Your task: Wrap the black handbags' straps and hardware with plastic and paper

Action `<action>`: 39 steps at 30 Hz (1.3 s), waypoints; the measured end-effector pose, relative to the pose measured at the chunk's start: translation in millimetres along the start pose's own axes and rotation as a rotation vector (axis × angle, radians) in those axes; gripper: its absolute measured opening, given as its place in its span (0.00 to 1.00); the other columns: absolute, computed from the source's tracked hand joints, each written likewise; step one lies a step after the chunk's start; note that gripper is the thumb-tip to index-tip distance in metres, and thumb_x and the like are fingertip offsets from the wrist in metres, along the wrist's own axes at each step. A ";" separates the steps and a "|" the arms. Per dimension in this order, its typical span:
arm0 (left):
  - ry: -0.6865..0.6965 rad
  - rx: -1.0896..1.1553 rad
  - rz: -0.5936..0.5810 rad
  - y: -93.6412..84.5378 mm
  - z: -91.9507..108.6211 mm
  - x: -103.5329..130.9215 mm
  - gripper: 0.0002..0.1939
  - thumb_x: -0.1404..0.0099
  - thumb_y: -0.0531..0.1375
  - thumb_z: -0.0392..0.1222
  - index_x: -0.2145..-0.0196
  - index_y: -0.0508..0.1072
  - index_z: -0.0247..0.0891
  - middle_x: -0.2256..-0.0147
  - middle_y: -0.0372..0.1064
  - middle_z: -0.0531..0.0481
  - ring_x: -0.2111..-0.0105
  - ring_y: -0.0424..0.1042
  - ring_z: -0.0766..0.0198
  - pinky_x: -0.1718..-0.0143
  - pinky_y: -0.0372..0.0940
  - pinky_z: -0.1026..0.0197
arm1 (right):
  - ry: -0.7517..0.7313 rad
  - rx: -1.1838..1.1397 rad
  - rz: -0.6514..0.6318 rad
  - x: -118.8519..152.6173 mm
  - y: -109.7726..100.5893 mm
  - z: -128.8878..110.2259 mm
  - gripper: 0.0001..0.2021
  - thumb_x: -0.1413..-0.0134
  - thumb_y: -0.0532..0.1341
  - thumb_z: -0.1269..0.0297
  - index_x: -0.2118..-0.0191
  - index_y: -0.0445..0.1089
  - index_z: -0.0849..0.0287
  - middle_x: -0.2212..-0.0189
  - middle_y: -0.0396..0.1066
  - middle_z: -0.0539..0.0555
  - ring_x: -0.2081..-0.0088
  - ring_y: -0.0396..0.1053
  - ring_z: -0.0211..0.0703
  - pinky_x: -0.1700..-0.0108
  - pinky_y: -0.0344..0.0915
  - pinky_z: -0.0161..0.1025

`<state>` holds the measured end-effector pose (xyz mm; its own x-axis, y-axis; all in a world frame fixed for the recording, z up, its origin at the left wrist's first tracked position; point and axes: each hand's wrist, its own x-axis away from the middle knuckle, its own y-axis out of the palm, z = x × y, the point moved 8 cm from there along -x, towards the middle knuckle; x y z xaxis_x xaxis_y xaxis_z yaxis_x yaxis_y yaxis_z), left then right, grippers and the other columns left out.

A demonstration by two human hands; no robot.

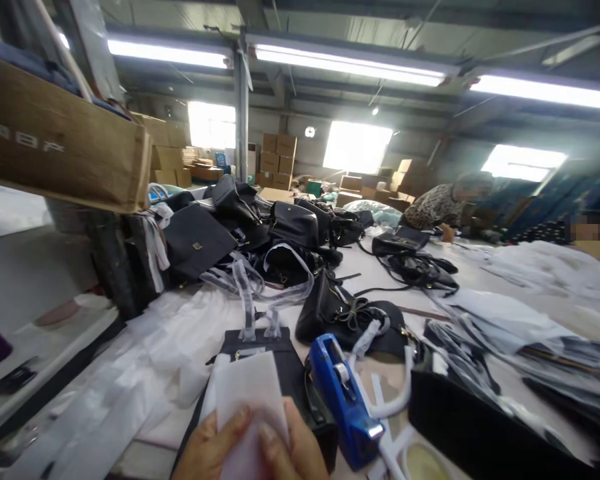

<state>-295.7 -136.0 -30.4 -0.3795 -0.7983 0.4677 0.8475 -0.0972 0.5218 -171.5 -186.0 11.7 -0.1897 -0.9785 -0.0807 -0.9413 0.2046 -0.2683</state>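
Both my hands grip a whitish, translucent sheet (253,387), folded or layered, at its lower part. My left hand (211,443) is closed on its left edge, thumb on top. My right hand (295,443) pinches the right edge, its thumb also on the near face. Under the sheet lies a black bag (280,353), its handles wrapped in clear plastic (249,307). A blue tape dispenser (343,397) stands just right of my right hand. Part of the bag is hidden behind the sheet and my hands.
Several black bags (293,223) are heaped across the table. White wrapping sheets (150,373) lie at left, more white material (540,270) at right. A tape roll (423,463) sits at the front edge. A brown bag (60,130) hangs upper left. A person (433,207) leans over the table's far side.
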 end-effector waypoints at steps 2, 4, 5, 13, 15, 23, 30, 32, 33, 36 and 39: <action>0.057 -0.002 0.098 -7.1 9.2 -8.7 0.26 0.52 0.72 0.48 0.58 0.72 0.34 0.74 0.78 0.46 0.70 0.78 0.48 0.71 0.72 0.55 | 0.006 0.130 -0.040 -15.7 -17.3 -8.3 0.23 0.37 0.48 0.43 0.63 0.70 0.55 0.78 0.73 0.50 0.78 0.71 0.40 0.77 0.64 0.31; 0.156 -0.043 0.180 -14.6 26.9 -11.9 0.22 0.50 0.71 0.42 0.58 0.71 0.37 0.73 0.78 0.49 0.70 0.78 0.51 0.73 0.71 0.58 | 0.050 0.468 0.065 -34.6 -49.7 -10.5 0.23 0.34 0.46 0.49 0.69 0.69 0.57 0.78 0.74 0.53 0.77 0.72 0.43 0.75 0.63 0.33; 0.185 -0.069 0.191 -15.4 34.4 -12.3 0.21 0.49 0.71 0.39 0.58 0.71 0.38 0.71 0.78 0.49 0.69 0.78 0.52 0.73 0.71 0.59 | 0.075 0.682 0.119 -44.2 -63.8 -9.8 0.22 0.34 0.48 0.50 0.70 0.69 0.58 0.76 0.75 0.57 0.74 0.74 0.47 0.72 0.64 0.36; 0.114 -0.113 0.036 9.1 44.5 -14.3 0.17 0.44 0.66 0.36 0.56 0.72 0.39 0.68 0.79 0.48 0.67 0.78 0.52 0.70 0.71 0.57 | 0.165 1.063 -0.005 -95.8 -52.2 46.0 0.23 0.44 0.58 0.71 0.43 0.62 0.70 0.61 0.77 0.68 0.57 0.75 0.57 0.58 0.67 0.45; 0.141 -0.122 0.026 9.2 46.1 -20.8 0.16 0.44 0.65 0.36 0.57 0.72 0.37 0.69 0.78 0.47 0.68 0.78 0.51 0.71 0.70 0.57 | 0.148 0.998 0.056 -98.3 -54.4 49.1 0.27 0.47 0.55 0.76 0.39 0.57 0.70 0.56 0.75 0.68 0.54 0.74 0.55 0.55 0.67 0.44; 0.177 -0.175 -0.051 43.6 22.3 -60.1 0.13 0.44 0.64 0.36 0.59 0.75 0.37 0.66 0.79 0.44 0.60 0.76 0.49 0.60 0.70 0.54 | -0.090 0.511 0.382 -76.6 -76.8 1.3 0.21 0.45 0.55 0.69 0.44 0.62 0.62 0.55 0.72 0.60 0.55 0.72 0.50 0.52 0.67 0.43; 0.225 -0.099 -0.258 105.0 12.6 -58.3 0.21 0.48 0.68 0.49 0.59 0.78 0.34 0.60 0.78 0.41 0.54 0.74 0.46 0.52 0.66 0.52 | -0.216 0.363 0.101 -61.3 -75.3 -24.9 0.22 0.46 0.53 0.76 0.46 0.66 0.54 0.58 0.70 0.53 0.60 0.70 0.43 0.58 0.68 0.37; 0.222 -0.130 -0.288 110.7 10.5 -62.3 0.25 0.51 0.70 0.53 0.59 0.78 0.33 0.58 0.78 0.40 0.52 0.72 0.44 0.49 0.65 0.51 | -0.271 0.401 0.077 -60.5 -85.8 -29.7 0.24 0.47 0.52 0.79 0.46 0.65 0.53 0.57 0.69 0.52 0.58 0.69 0.42 0.55 0.67 0.37; 0.236 -0.151 -0.302 112.2 10.0 -65.6 0.26 0.51 0.70 0.54 0.59 0.78 0.33 0.58 0.78 0.40 0.51 0.72 0.44 0.48 0.64 0.51 | -0.304 0.438 0.071 -61.0 -91.0 -32.5 0.25 0.47 0.52 0.80 0.45 0.64 0.53 0.57 0.69 0.52 0.57 0.69 0.41 0.53 0.66 0.37; 0.310 -0.216 -0.359 116.7 9.0 -76.8 0.27 0.46 0.67 0.55 0.56 0.77 0.32 0.56 0.77 0.40 0.52 0.72 0.46 0.46 0.62 0.52 | -0.412 0.594 0.009 -64.4 -98.6 -40.6 0.27 0.46 0.51 0.82 0.44 0.62 0.51 0.54 0.68 0.53 0.54 0.69 0.42 0.51 0.66 0.36; 0.349 -0.268 -0.402 121.9 5.4 -86.8 0.29 0.43 0.64 0.57 0.52 0.75 0.32 0.56 0.77 0.39 0.54 0.73 0.48 0.49 0.64 0.53 | -0.484 0.813 -0.070 -69.3 -98.5 -43.6 0.28 0.47 0.51 0.83 0.42 0.60 0.53 0.53 0.68 0.54 0.54 0.69 0.43 0.52 0.67 0.37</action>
<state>-161.5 -75.4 -3.6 -0.5846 -0.8112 -0.0150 0.7435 -0.5430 0.3903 -77.7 -139.4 85.6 0.1680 -0.9100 -0.3791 -0.4291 0.2787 -0.8592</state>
